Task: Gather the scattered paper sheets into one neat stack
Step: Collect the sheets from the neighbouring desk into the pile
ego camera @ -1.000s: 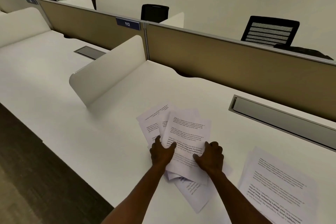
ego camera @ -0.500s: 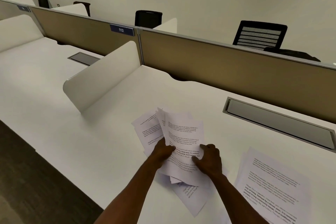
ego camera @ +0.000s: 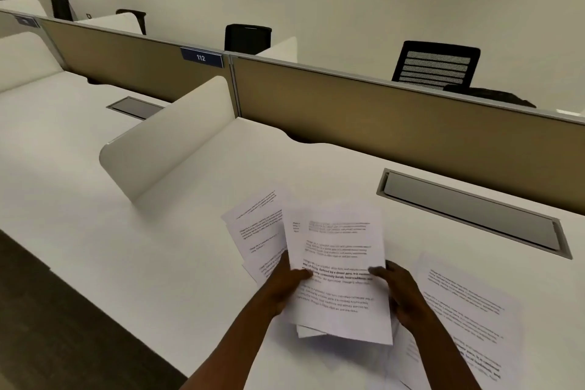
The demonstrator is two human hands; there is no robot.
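Gripping a loose sheaf of paper sheets (ego camera: pixel 338 266) by its sides, left hand (ego camera: pixel 289 286) and right hand (ego camera: pixel 400 291) hold it lengthwise away from the person

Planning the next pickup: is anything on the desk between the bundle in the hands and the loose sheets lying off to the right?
Nothing visible is. The right hand and left hand hold the bundle, and the loose sheets lie right beside the right hand on bare white desk.
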